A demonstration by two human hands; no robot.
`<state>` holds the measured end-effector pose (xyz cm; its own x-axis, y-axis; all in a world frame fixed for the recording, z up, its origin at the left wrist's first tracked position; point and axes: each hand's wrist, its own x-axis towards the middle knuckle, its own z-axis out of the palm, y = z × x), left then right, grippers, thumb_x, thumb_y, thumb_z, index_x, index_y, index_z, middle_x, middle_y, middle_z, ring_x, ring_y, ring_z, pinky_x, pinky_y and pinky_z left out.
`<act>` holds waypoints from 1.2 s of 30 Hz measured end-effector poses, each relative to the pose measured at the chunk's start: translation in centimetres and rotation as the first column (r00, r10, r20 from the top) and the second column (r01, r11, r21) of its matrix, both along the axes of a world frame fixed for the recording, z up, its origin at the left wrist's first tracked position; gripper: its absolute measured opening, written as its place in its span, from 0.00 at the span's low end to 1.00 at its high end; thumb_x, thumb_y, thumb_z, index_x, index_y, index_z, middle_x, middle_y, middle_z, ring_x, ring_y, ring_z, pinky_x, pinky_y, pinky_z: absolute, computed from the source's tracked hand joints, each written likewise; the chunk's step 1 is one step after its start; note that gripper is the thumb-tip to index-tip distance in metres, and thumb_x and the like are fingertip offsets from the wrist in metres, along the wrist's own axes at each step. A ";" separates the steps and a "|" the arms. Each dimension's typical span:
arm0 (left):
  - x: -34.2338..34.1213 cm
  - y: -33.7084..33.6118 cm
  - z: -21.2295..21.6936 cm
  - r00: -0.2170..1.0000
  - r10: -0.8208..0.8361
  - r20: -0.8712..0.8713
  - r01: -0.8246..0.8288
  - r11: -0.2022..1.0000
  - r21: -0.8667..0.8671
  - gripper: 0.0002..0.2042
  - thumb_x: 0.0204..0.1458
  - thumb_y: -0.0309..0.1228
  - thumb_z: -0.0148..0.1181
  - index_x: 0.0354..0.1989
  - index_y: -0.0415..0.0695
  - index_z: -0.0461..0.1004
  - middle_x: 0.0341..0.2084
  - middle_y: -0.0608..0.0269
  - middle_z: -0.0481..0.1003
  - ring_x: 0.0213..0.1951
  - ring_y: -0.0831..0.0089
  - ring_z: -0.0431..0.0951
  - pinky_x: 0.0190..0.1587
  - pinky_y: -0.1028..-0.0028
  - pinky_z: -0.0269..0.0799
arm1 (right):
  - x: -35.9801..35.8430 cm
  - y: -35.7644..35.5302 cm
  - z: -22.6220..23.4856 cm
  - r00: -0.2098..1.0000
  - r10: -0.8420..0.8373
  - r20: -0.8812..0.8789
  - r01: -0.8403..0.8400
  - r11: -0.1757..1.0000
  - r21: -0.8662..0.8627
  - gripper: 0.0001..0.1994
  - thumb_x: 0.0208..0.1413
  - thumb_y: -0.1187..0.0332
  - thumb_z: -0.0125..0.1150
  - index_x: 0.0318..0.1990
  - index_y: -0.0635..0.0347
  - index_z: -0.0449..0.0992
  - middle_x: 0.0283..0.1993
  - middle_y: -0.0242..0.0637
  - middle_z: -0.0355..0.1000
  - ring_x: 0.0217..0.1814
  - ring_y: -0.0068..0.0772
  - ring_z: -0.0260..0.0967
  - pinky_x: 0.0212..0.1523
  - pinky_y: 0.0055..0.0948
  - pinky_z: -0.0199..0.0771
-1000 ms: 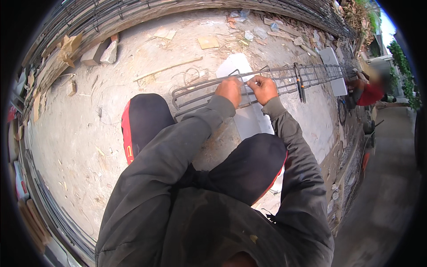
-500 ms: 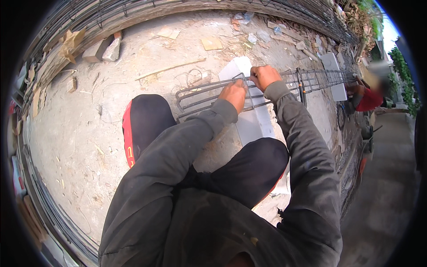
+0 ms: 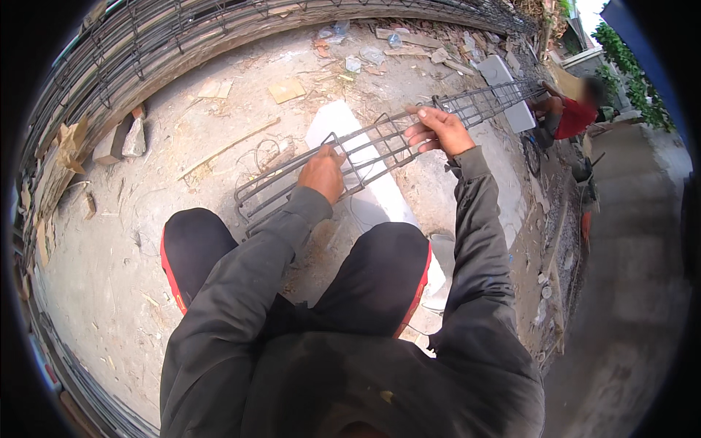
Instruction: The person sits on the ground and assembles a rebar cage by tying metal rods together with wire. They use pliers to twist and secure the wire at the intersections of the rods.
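A long, narrow steel rebar cage (image 3: 283,184) runs from in front of my knees up to the far right. My left hand (image 3: 321,174) is closed round its bars beside a square stirrup. Farther along the cage, my right hand (image 3: 447,131) has its fingers stretched out and apart, close to the upper bars; whether they touch the steel I cannot tell. By its fingertips, a small dark piece (image 3: 436,99) stands up from the cage, too small to name. Under the near part of the cage lies a white board (image 3: 332,120).
A person in a red top (image 3: 575,119) crouches at the cage's far end, near a pale slab (image 3: 504,77) beneath it. Stacked rebar (image 3: 219,25) lines the far side. Wood strips (image 3: 226,150), a block (image 3: 112,144) and rubble lie on the dirt ground.
My right hand has left the stirrup beside my left hand, moved along the cage and opened. My left hand keeps its grip. The view has shifted, and the cage now slants more.
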<state>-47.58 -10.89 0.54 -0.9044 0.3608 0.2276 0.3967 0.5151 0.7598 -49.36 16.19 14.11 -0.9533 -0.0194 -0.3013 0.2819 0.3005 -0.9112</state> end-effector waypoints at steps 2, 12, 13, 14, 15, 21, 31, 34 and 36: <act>0.4 -0.5 0.4 0.999 -0.034 0.001 0.034 0.999 0.008 0.15 0.53 0.21 0.59 0.49 0.39 0.81 0.44 0.45 0.77 0.46 0.46 0.78 0.51 0.57 0.75 | -1.7 8.9 -5.2 0.898 -0.315 -0.306 0.407 0.858 0.312 0.20 0.63 0.55 0.63 0.50 0.64 0.81 0.38 0.42 0.82 0.39 0.32 0.80 0.36 0.32 0.79; 7.6 -2.5 1.8 0.987 0.032 -0.157 -0.098 0.895 -0.434 0.35 0.54 0.41 0.67 0.68 0.41 0.62 0.65 0.44 0.65 0.67 0.50 0.62 0.67 0.51 0.58 | -1.5 18.1 -16.8 0.941 0.051 -0.335 0.311 0.267 0.912 0.21 0.61 0.52 0.64 0.47 0.64 0.76 0.48 0.58 0.72 0.49 0.61 0.73 0.51 0.51 0.73; 7.7 -2.1 1.7 0.985 0.040 -0.166 -0.112 0.886 -0.449 0.38 0.54 0.43 0.67 0.70 0.41 0.60 0.66 0.43 0.64 0.68 0.49 0.61 0.67 0.51 0.56 | -1.8 18.2 -16.4 0.943 0.066 -0.327 0.304 0.238 0.923 0.21 0.61 0.53 0.63 0.47 0.64 0.76 0.48 0.58 0.72 0.49 0.62 0.72 0.50 0.52 0.73; 7.9 -2.2 1.5 0.984 0.043 -0.176 -0.121 0.877 -0.465 0.40 0.54 0.45 0.67 0.72 0.41 0.58 0.67 0.42 0.62 0.69 0.49 0.60 0.68 0.51 0.55 | -2.2 18.0 -16.4 0.945 0.076 -0.319 0.298 0.209 0.932 0.20 0.62 0.53 0.62 0.48 0.64 0.76 0.48 0.58 0.72 0.49 0.63 0.72 0.50 0.53 0.73; 7.4 -2.5 1.4 0.977 0.055 -0.205 -0.150 0.862 -0.484 0.43 0.52 0.48 0.69 0.73 0.42 0.56 0.64 0.43 0.65 0.66 0.50 0.64 0.66 0.51 0.57 | -2.6 16.8 -15.9 0.951 0.019 -0.308 0.303 0.132 0.944 0.20 0.65 0.54 0.58 0.48 0.66 0.75 0.48 0.54 0.74 0.47 0.55 0.76 0.44 0.50 0.76; 5.0 -4.3 3.3 0.977 0.135 0.164 -0.048 0.892 -0.450 0.51 0.43 0.54 0.74 0.72 0.40 0.57 0.51 0.49 0.72 0.56 0.53 0.71 0.60 0.55 0.62 | 2.4 14.5 -13.1 0.791 -0.603 -0.097 0.518 0.746 -0.419 0.22 0.73 0.55 0.40 0.53 0.68 0.71 0.50 0.47 0.75 0.49 0.42 0.76 0.44 0.43 0.81; 5.2 -4.1 1.5 0.991 0.130 0.029 -0.116 0.949 -0.294 0.47 0.41 0.49 0.79 0.65 0.38 0.61 0.44 0.51 0.71 0.50 0.56 0.70 0.53 0.58 0.63 | 7.9 3.6 -2.6 0.957 0.177 -0.229 0.053 0.671 0.739 0.10 0.63 0.67 0.63 0.46 0.63 0.80 0.48 0.38 0.78 0.43 0.38 0.79 0.44 0.40 0.81; 5.2 -4.6 1.6 0.992 0.122 0.041 -0.107 0.956 -0.272 0.44 0.41 0.47 0.79 0.64 0.38 0.62 0.44 0.51 0.71 0.50 0.56 0.70 0.53 0.58 0.62 | 6.3 -0.8 -0.3 0.908 0.416 0.057 0.003 -0.140 0.990 0.16 0.58 0.69 0.60 0.54 0.54 0.80 0.67 0.29 0.66 0.71 0.39 0.61 0.71 0.53 0.57; 5.1 -4.6 1.7 0.992 0.114 0.050 -0.096 0.957 -0.275 0.43 0.42 0.47 0.78 0.63 0.38 0.63 0.44 0.51 0.71 0.50 0.55 0.70 0.53 0.58 0.62 | 4.6 -1.6 -0.6 0.821 0.560 0.113 0.125 -0.368 0.921 0.18 0.61 0.66 0.58 0.58 0.52 0.78 0.75 0.27 0.57 0.79 0.36 0.50 0.78 0.57 0.44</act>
<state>-42.45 -15.52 2.28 -0.9502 0.3027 0.0743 0.2838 0.7415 0.6080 -44.78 14.63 13.47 -0.9530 -0.3027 -0.0131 -0.2387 0.7235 0.6478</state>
